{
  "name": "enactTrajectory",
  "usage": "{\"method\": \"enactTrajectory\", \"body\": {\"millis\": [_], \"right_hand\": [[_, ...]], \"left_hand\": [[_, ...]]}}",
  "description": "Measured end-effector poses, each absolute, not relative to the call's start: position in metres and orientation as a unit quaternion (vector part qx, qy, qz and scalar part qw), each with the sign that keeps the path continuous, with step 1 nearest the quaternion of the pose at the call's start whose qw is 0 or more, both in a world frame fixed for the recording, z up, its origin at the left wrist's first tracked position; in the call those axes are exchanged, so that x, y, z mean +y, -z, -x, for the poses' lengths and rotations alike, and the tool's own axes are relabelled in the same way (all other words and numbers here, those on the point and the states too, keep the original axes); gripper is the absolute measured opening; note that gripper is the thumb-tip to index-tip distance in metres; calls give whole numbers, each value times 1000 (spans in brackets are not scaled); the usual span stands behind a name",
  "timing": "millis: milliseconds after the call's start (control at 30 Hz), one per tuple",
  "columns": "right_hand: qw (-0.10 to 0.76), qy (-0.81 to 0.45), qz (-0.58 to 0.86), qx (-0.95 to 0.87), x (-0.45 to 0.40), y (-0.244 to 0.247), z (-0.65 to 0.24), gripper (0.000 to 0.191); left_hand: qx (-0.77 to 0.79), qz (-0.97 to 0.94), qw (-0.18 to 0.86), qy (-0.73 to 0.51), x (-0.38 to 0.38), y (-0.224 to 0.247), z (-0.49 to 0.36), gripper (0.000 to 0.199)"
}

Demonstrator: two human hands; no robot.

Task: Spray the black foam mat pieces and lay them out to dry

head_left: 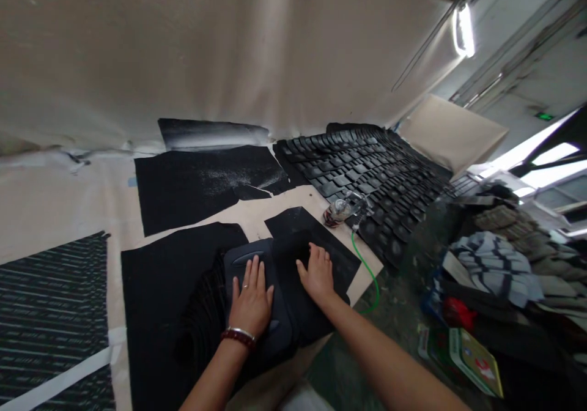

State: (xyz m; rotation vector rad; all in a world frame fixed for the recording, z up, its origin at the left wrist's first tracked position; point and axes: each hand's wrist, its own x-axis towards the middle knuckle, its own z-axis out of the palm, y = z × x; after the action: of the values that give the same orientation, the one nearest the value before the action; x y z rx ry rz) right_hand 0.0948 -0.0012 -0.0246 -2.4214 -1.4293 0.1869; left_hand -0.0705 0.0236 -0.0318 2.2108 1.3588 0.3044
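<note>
My left hand (253,298) lies flat, fingers stretched, on a dark molded panel (280,325) with shallow oval grooves. My right hand (317,273) rests to its right on a black fabric sheet (302,316) beside the panel. Its thumb stands apart from the fingers, and it grips nothing that I can see. Left of the panel stands a stack of black pieces (202,313) with curved edges, on a larger black cloth (151,288). Another flat black piece (342,252) lies beyond my right hand.
A spray gun (338,210) with a green hose (376,285) lies near overlapping rows of black molded pieces (367,178). A striped dark sheet (55,313) is at left. Piled fabric (499,270) and a green-edged box (477,362) stand at right, past the table edge.
</note>
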Motion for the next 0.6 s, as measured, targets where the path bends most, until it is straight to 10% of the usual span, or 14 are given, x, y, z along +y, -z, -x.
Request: {"method": "enactTrajectory", "body": {"millis": [100, 600], "right_hand": [[103, -75, 867, -481, -6, 30, -103, 75], [133, -251, 855, -434, -1, 64, -161, 92]], "left_hand": [[507, -824, 238, -89, 19, 47, 73, 57], [490, -855, 162, -49, 19, 62, 75, 57]]}}
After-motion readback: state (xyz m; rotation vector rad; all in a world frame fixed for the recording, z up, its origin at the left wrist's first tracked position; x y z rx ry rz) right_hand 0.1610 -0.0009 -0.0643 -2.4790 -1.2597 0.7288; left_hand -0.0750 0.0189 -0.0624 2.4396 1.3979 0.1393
